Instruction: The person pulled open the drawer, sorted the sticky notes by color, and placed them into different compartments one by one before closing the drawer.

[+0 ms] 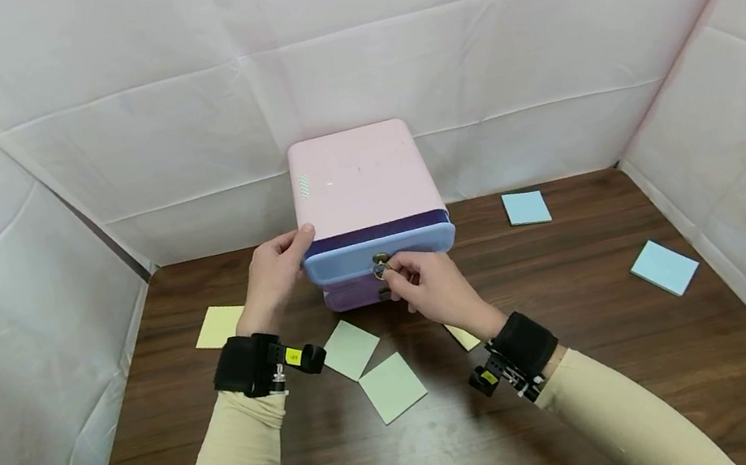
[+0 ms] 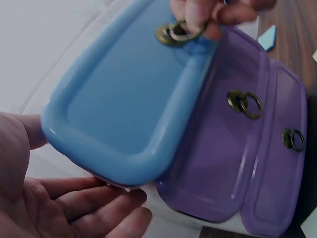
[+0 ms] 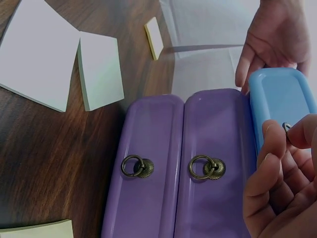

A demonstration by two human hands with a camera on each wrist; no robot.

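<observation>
**A:** What does the head view show?

**B:** A pink drawer cabinet (image 1: 364, 180) stands at the far middle of the wooden table (image 1: 587, 361), against the white backdrop. Its top blue drawer (image 1: 379, 250) juts out a little toward the near side. The right hand (image 1: 430, 289) pinches the brass ring pull (image 1: 380, 268) on the drawer's front, fingers curled on it. The left hand (image 1: 274, 274) rests on the cabinet's left side, thumb up at the top edge, fingers fairly straight and gripping nothing.

**A:** And around them?

**B:** Two green sticky pads (image 1: 373, 368) lie near, between the forearms; a yellow pad (image 1: 219, 326) sits left, and another yellow one is partly hidden by the right wrist. Two blue pads (image 1: 664, 267) lie to the right.

**A:** The left wrist view?

**B:** The blue drawer (image 2: 124, 99) fills the middle, standing proud of the two purple drawers (image 2: 233, 148) beneath it. The left hand (image 2: 64, 203) lies open beside the cabinet's corner, fingertips just beside the blue front. The right hand's fingers (image 2: 208, 17) hold the ring pull (image 2: 173, 33).

**A:** The right wrist view?

**B:** The right hand (image 3: 282, 183) fills the near corner, thumb and forefinger closed on the pull, of which only a sliver shows. The purple drawers (image 3: 183, 163) each carry a hanging ring. The left hand (image 3: 275, 42) touches the cabinet beside the blue drawer (image 3: 280, 104). Green pads (image 3: 69, 69) lie on the table beyond.
</observation>
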